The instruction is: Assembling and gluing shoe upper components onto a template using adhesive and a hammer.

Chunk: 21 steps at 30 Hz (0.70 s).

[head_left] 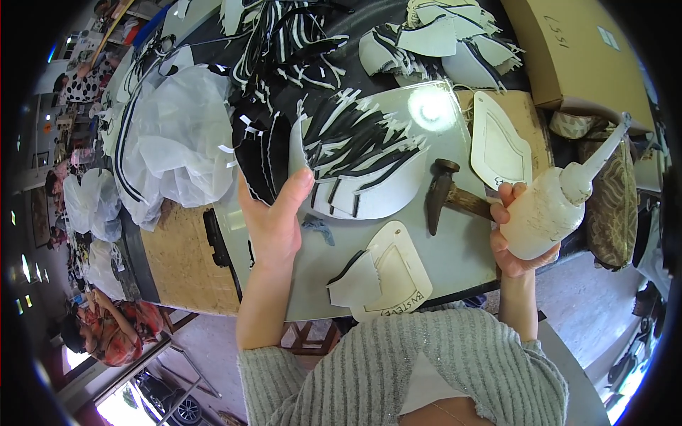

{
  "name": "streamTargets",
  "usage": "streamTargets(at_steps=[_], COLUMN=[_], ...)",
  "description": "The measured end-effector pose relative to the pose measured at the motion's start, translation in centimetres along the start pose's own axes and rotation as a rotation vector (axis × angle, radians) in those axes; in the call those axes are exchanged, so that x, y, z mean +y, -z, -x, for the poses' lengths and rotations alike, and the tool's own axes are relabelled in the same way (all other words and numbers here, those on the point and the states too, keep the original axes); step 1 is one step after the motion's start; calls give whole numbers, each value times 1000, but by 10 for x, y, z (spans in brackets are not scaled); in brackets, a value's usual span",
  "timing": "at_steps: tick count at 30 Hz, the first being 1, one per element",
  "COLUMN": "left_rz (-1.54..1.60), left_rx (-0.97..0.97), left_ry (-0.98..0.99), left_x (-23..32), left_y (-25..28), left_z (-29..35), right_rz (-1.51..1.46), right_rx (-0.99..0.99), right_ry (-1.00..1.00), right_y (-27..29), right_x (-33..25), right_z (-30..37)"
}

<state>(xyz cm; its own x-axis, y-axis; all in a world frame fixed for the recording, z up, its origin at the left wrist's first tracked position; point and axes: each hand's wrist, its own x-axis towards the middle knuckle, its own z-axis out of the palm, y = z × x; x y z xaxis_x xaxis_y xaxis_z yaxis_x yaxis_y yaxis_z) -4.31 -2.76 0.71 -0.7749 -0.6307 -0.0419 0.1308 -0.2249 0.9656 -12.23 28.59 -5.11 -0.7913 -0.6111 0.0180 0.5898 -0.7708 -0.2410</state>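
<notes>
My right hand (511, 264) is wrapped round a whitish plastic squeeze bottle (543, 216), whose long nozzle points up and to the right. At the left of the grey board, my left hand (275, 231) grips curved black cut pieces (259, 160) with pale edges. Its thumb lies on top, against the rim of a white piece, while the fingers are mostly hidden underneath. Beside it spreads a fanned stack of white cut pieces with black strips (376, 188). A hammer (462, 195) with a dark head lies near the bottle, its handle end hidden behind my right hand.
A pale template with a cut piece (391, 273) lies near the front edge; another template (501, 142) is farther right. Black and white straps (284, 50) and more white pieces (440, 39) are piled behind. Plastic bags (181, 142) stand left, a cardboard box (582, 57) far right.
</notes>
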Motion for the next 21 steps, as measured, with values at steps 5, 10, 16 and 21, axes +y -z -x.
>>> streamTargets(at_steps=[5, 10, 16, 21], left_rz=[77, 274, -956, -1298], left_rx=[1, 77, -89, -289], left_ry=[43, 246, -364, -566], left_x=[-7, -4, -12, -2], left_y=[13, 16, 19, 30], left_z=[-3, -7, -13, -13], right_rz=[25, 25, 91, 94], right_rx=[5, -27, -20, -57], right_ry=[-11, -8, 10, 51], right_y=[1, -7, -13, -11], right_x=[0, -1, -3, -9], right_z=[0, -3, 0, 7])
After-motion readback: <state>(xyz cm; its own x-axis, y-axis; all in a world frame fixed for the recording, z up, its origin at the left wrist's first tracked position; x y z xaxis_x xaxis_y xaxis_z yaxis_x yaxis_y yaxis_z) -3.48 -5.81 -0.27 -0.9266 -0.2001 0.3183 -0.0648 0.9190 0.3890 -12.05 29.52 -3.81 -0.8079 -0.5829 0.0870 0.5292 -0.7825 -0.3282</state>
